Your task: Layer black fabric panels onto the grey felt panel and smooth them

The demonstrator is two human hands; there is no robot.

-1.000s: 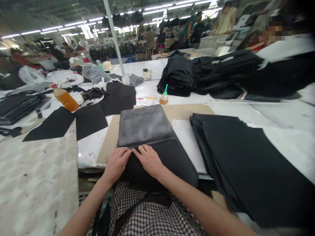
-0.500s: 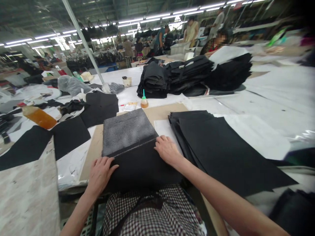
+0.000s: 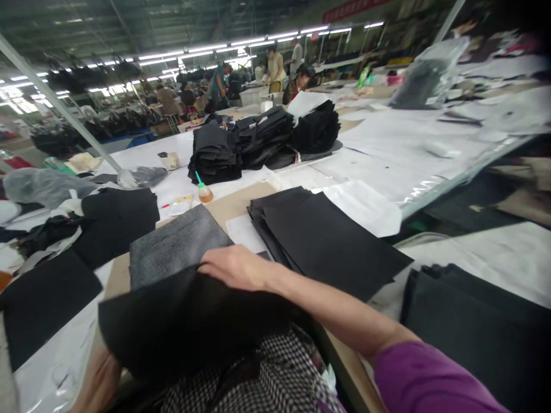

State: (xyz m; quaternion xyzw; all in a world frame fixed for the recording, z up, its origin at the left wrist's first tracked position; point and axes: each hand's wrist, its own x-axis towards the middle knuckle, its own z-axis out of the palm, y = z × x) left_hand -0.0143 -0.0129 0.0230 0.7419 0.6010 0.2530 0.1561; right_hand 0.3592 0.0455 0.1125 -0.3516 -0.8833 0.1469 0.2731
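A black fabric piece [image 3: 185,327] with a grey rough-textured upper half [image 3: 172,246] lies in front of me on a brown board [image 3: 241,201]. Its black lower half is lifted and bulges up over my lap. My right hand [image 3: 232,267] lies across the top of that raised part, fingers curled at its edge. My left hand [image 3: 99,381] is at the lower left under the raised fabric, and its fingers are hidden.
A stack of black sheets [image 3: 327,241] lies just right of the piece, with white paper [image 3: 365,206] behind it. A small glue bottle [image 3: 204,192] and a heap of black goods [image 3: 258,140] stand farther back. Loose black pieces [image 3: 112,221] lie left. Another black stack [image 3: 473,321] sits lower right. People work far behind.
The view has swung to the right. My right hand moved from the piece's right edge to its middle. The black lower half has risen, and it now covers my left hand.
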